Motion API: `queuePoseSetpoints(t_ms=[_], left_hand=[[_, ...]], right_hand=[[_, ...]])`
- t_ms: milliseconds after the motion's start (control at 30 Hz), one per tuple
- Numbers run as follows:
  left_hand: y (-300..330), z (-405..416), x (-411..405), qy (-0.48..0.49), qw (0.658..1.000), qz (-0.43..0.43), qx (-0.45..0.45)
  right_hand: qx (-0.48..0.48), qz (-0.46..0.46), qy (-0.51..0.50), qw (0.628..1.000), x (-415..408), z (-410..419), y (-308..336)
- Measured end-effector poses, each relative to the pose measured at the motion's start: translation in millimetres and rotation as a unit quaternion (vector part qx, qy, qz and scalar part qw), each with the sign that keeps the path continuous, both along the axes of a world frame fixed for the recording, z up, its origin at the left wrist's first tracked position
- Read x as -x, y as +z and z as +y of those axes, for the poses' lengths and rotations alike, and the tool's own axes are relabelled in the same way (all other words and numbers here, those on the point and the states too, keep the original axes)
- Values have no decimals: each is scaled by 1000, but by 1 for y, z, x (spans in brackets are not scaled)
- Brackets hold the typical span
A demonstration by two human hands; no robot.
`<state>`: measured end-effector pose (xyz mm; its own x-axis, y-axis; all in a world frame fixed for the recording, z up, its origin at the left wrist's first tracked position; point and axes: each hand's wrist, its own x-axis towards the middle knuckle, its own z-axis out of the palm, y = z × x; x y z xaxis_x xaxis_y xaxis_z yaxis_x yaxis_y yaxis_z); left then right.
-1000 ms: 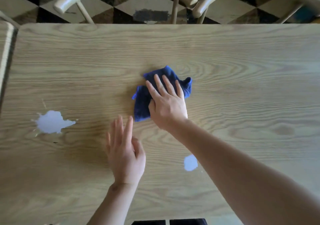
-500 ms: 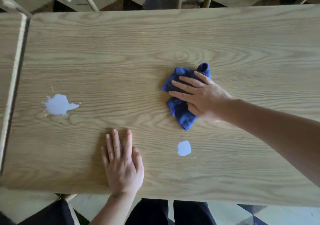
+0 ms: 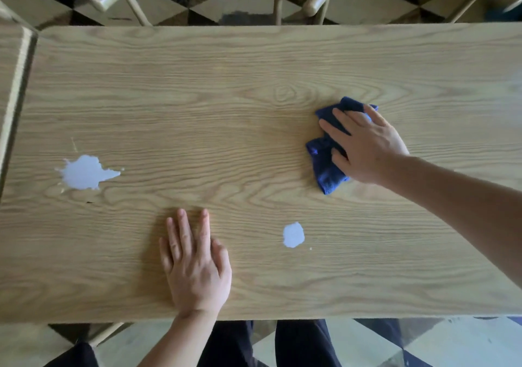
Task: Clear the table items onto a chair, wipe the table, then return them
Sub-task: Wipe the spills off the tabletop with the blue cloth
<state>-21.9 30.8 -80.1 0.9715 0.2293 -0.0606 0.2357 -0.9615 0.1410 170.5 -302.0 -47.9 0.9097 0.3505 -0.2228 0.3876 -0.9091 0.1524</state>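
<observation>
Pressing flat-fingered, the right hand point(image 3: 367, 146) holds the blue cloth point(image 3: 324, 166) mid-table point(image 3: 226, 98); left hand point(image 3: 197, 268) splayed near the front edge.

Desk point(image 3: 254, 90): light wood, grain running lengthwise. Blue cloth point(image 3: 324, 169): crumpled, lying flat on desk, right of centre, partly covered. Two white spills on desk: large splatter point(image 3: 83, 173) at left; small round spot point(image 3: 293, 235) near front edge, below-left of cloth.

On the table point(image 3: 254, 98), the cloth point(image 3: 324, 166) lies right of both spills point(image 3: 84, 173).
</observation>
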Motion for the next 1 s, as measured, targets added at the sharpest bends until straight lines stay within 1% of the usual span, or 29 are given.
queuePoseSetpoints(t_ms=[67, 100, 167, 233, 333, 433, 533, 700, 767, 867, 933, 1000], left_hand=[[0, 3, 0, -5, 1000, -5, 2], [0, 3, 1, -5, 1000, -7, 6], [0, 3, 2, -5, 1000, -16, 15], [-2, 3, 1, -8, 999, -26, 19], [-2, 6, 3, -8, 999, -23, 21], [-2, 5, 2, -9, 999, -25, 28], [-3, 5, 2, -9, 999, -24, 37], [-1, 6, 3, -8, 999, 5, 34], [0, 6, 2, -5, 999, 7, 44], [3, 5, 0, 1, 998, 11, 59], [4, 7, 1, -2, 998, 10, 65], [5, 8, 2, -2, 998, 8, 69]], right_hand=[[-47, -33, -3, 998, -4, 4, -6], [-82, -61, -31, 994, -3, 10, -12], [-137, -116, -133, 975, -2, 27, -21], [-160, -131, -222, 953, -6, 44, -26], [-145, -113, -275, 944, -15, 39, -26], [-129, -121, -325, 929, -27, 15, -23], [-139, -130, -394, 899, -27, 4, -23], [-145, -140, -509, 837, -15, 38, -26], [-155, -139, -534, 819, -2, 59, -26], [-160, -135, -554, 806, 22, 103, -27], [-157, -144, -550, 807, 36, 139, -28], [-162, -157, -527, 819, 46, 174, -29]])
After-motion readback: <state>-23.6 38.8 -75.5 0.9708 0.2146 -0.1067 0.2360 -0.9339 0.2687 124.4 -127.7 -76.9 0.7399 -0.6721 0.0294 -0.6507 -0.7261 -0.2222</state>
